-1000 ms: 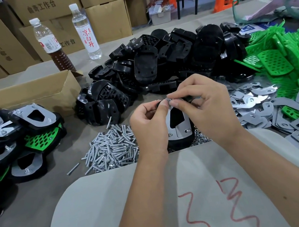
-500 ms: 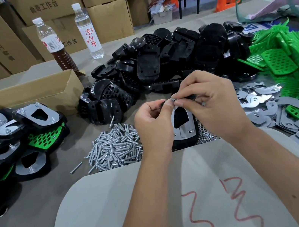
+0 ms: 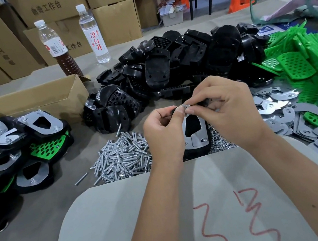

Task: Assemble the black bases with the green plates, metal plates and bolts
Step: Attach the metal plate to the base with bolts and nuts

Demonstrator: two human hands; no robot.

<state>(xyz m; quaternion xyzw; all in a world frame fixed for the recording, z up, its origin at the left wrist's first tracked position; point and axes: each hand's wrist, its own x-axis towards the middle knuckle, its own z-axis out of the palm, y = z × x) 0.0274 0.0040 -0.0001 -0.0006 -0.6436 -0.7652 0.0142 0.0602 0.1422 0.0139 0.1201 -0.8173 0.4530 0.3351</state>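
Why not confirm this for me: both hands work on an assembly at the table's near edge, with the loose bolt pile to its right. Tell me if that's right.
Wrong on one point: the bolt pile lies to the left of the assembly, as the head view shows. Both the left hand and right hand do work on it at the near edge.

The right hand has moved a little lower. Its fingers now pinch a small nut at the top of the black base.

hands hiding assembly's far end, pinched silver part too small, finished pile cut off left
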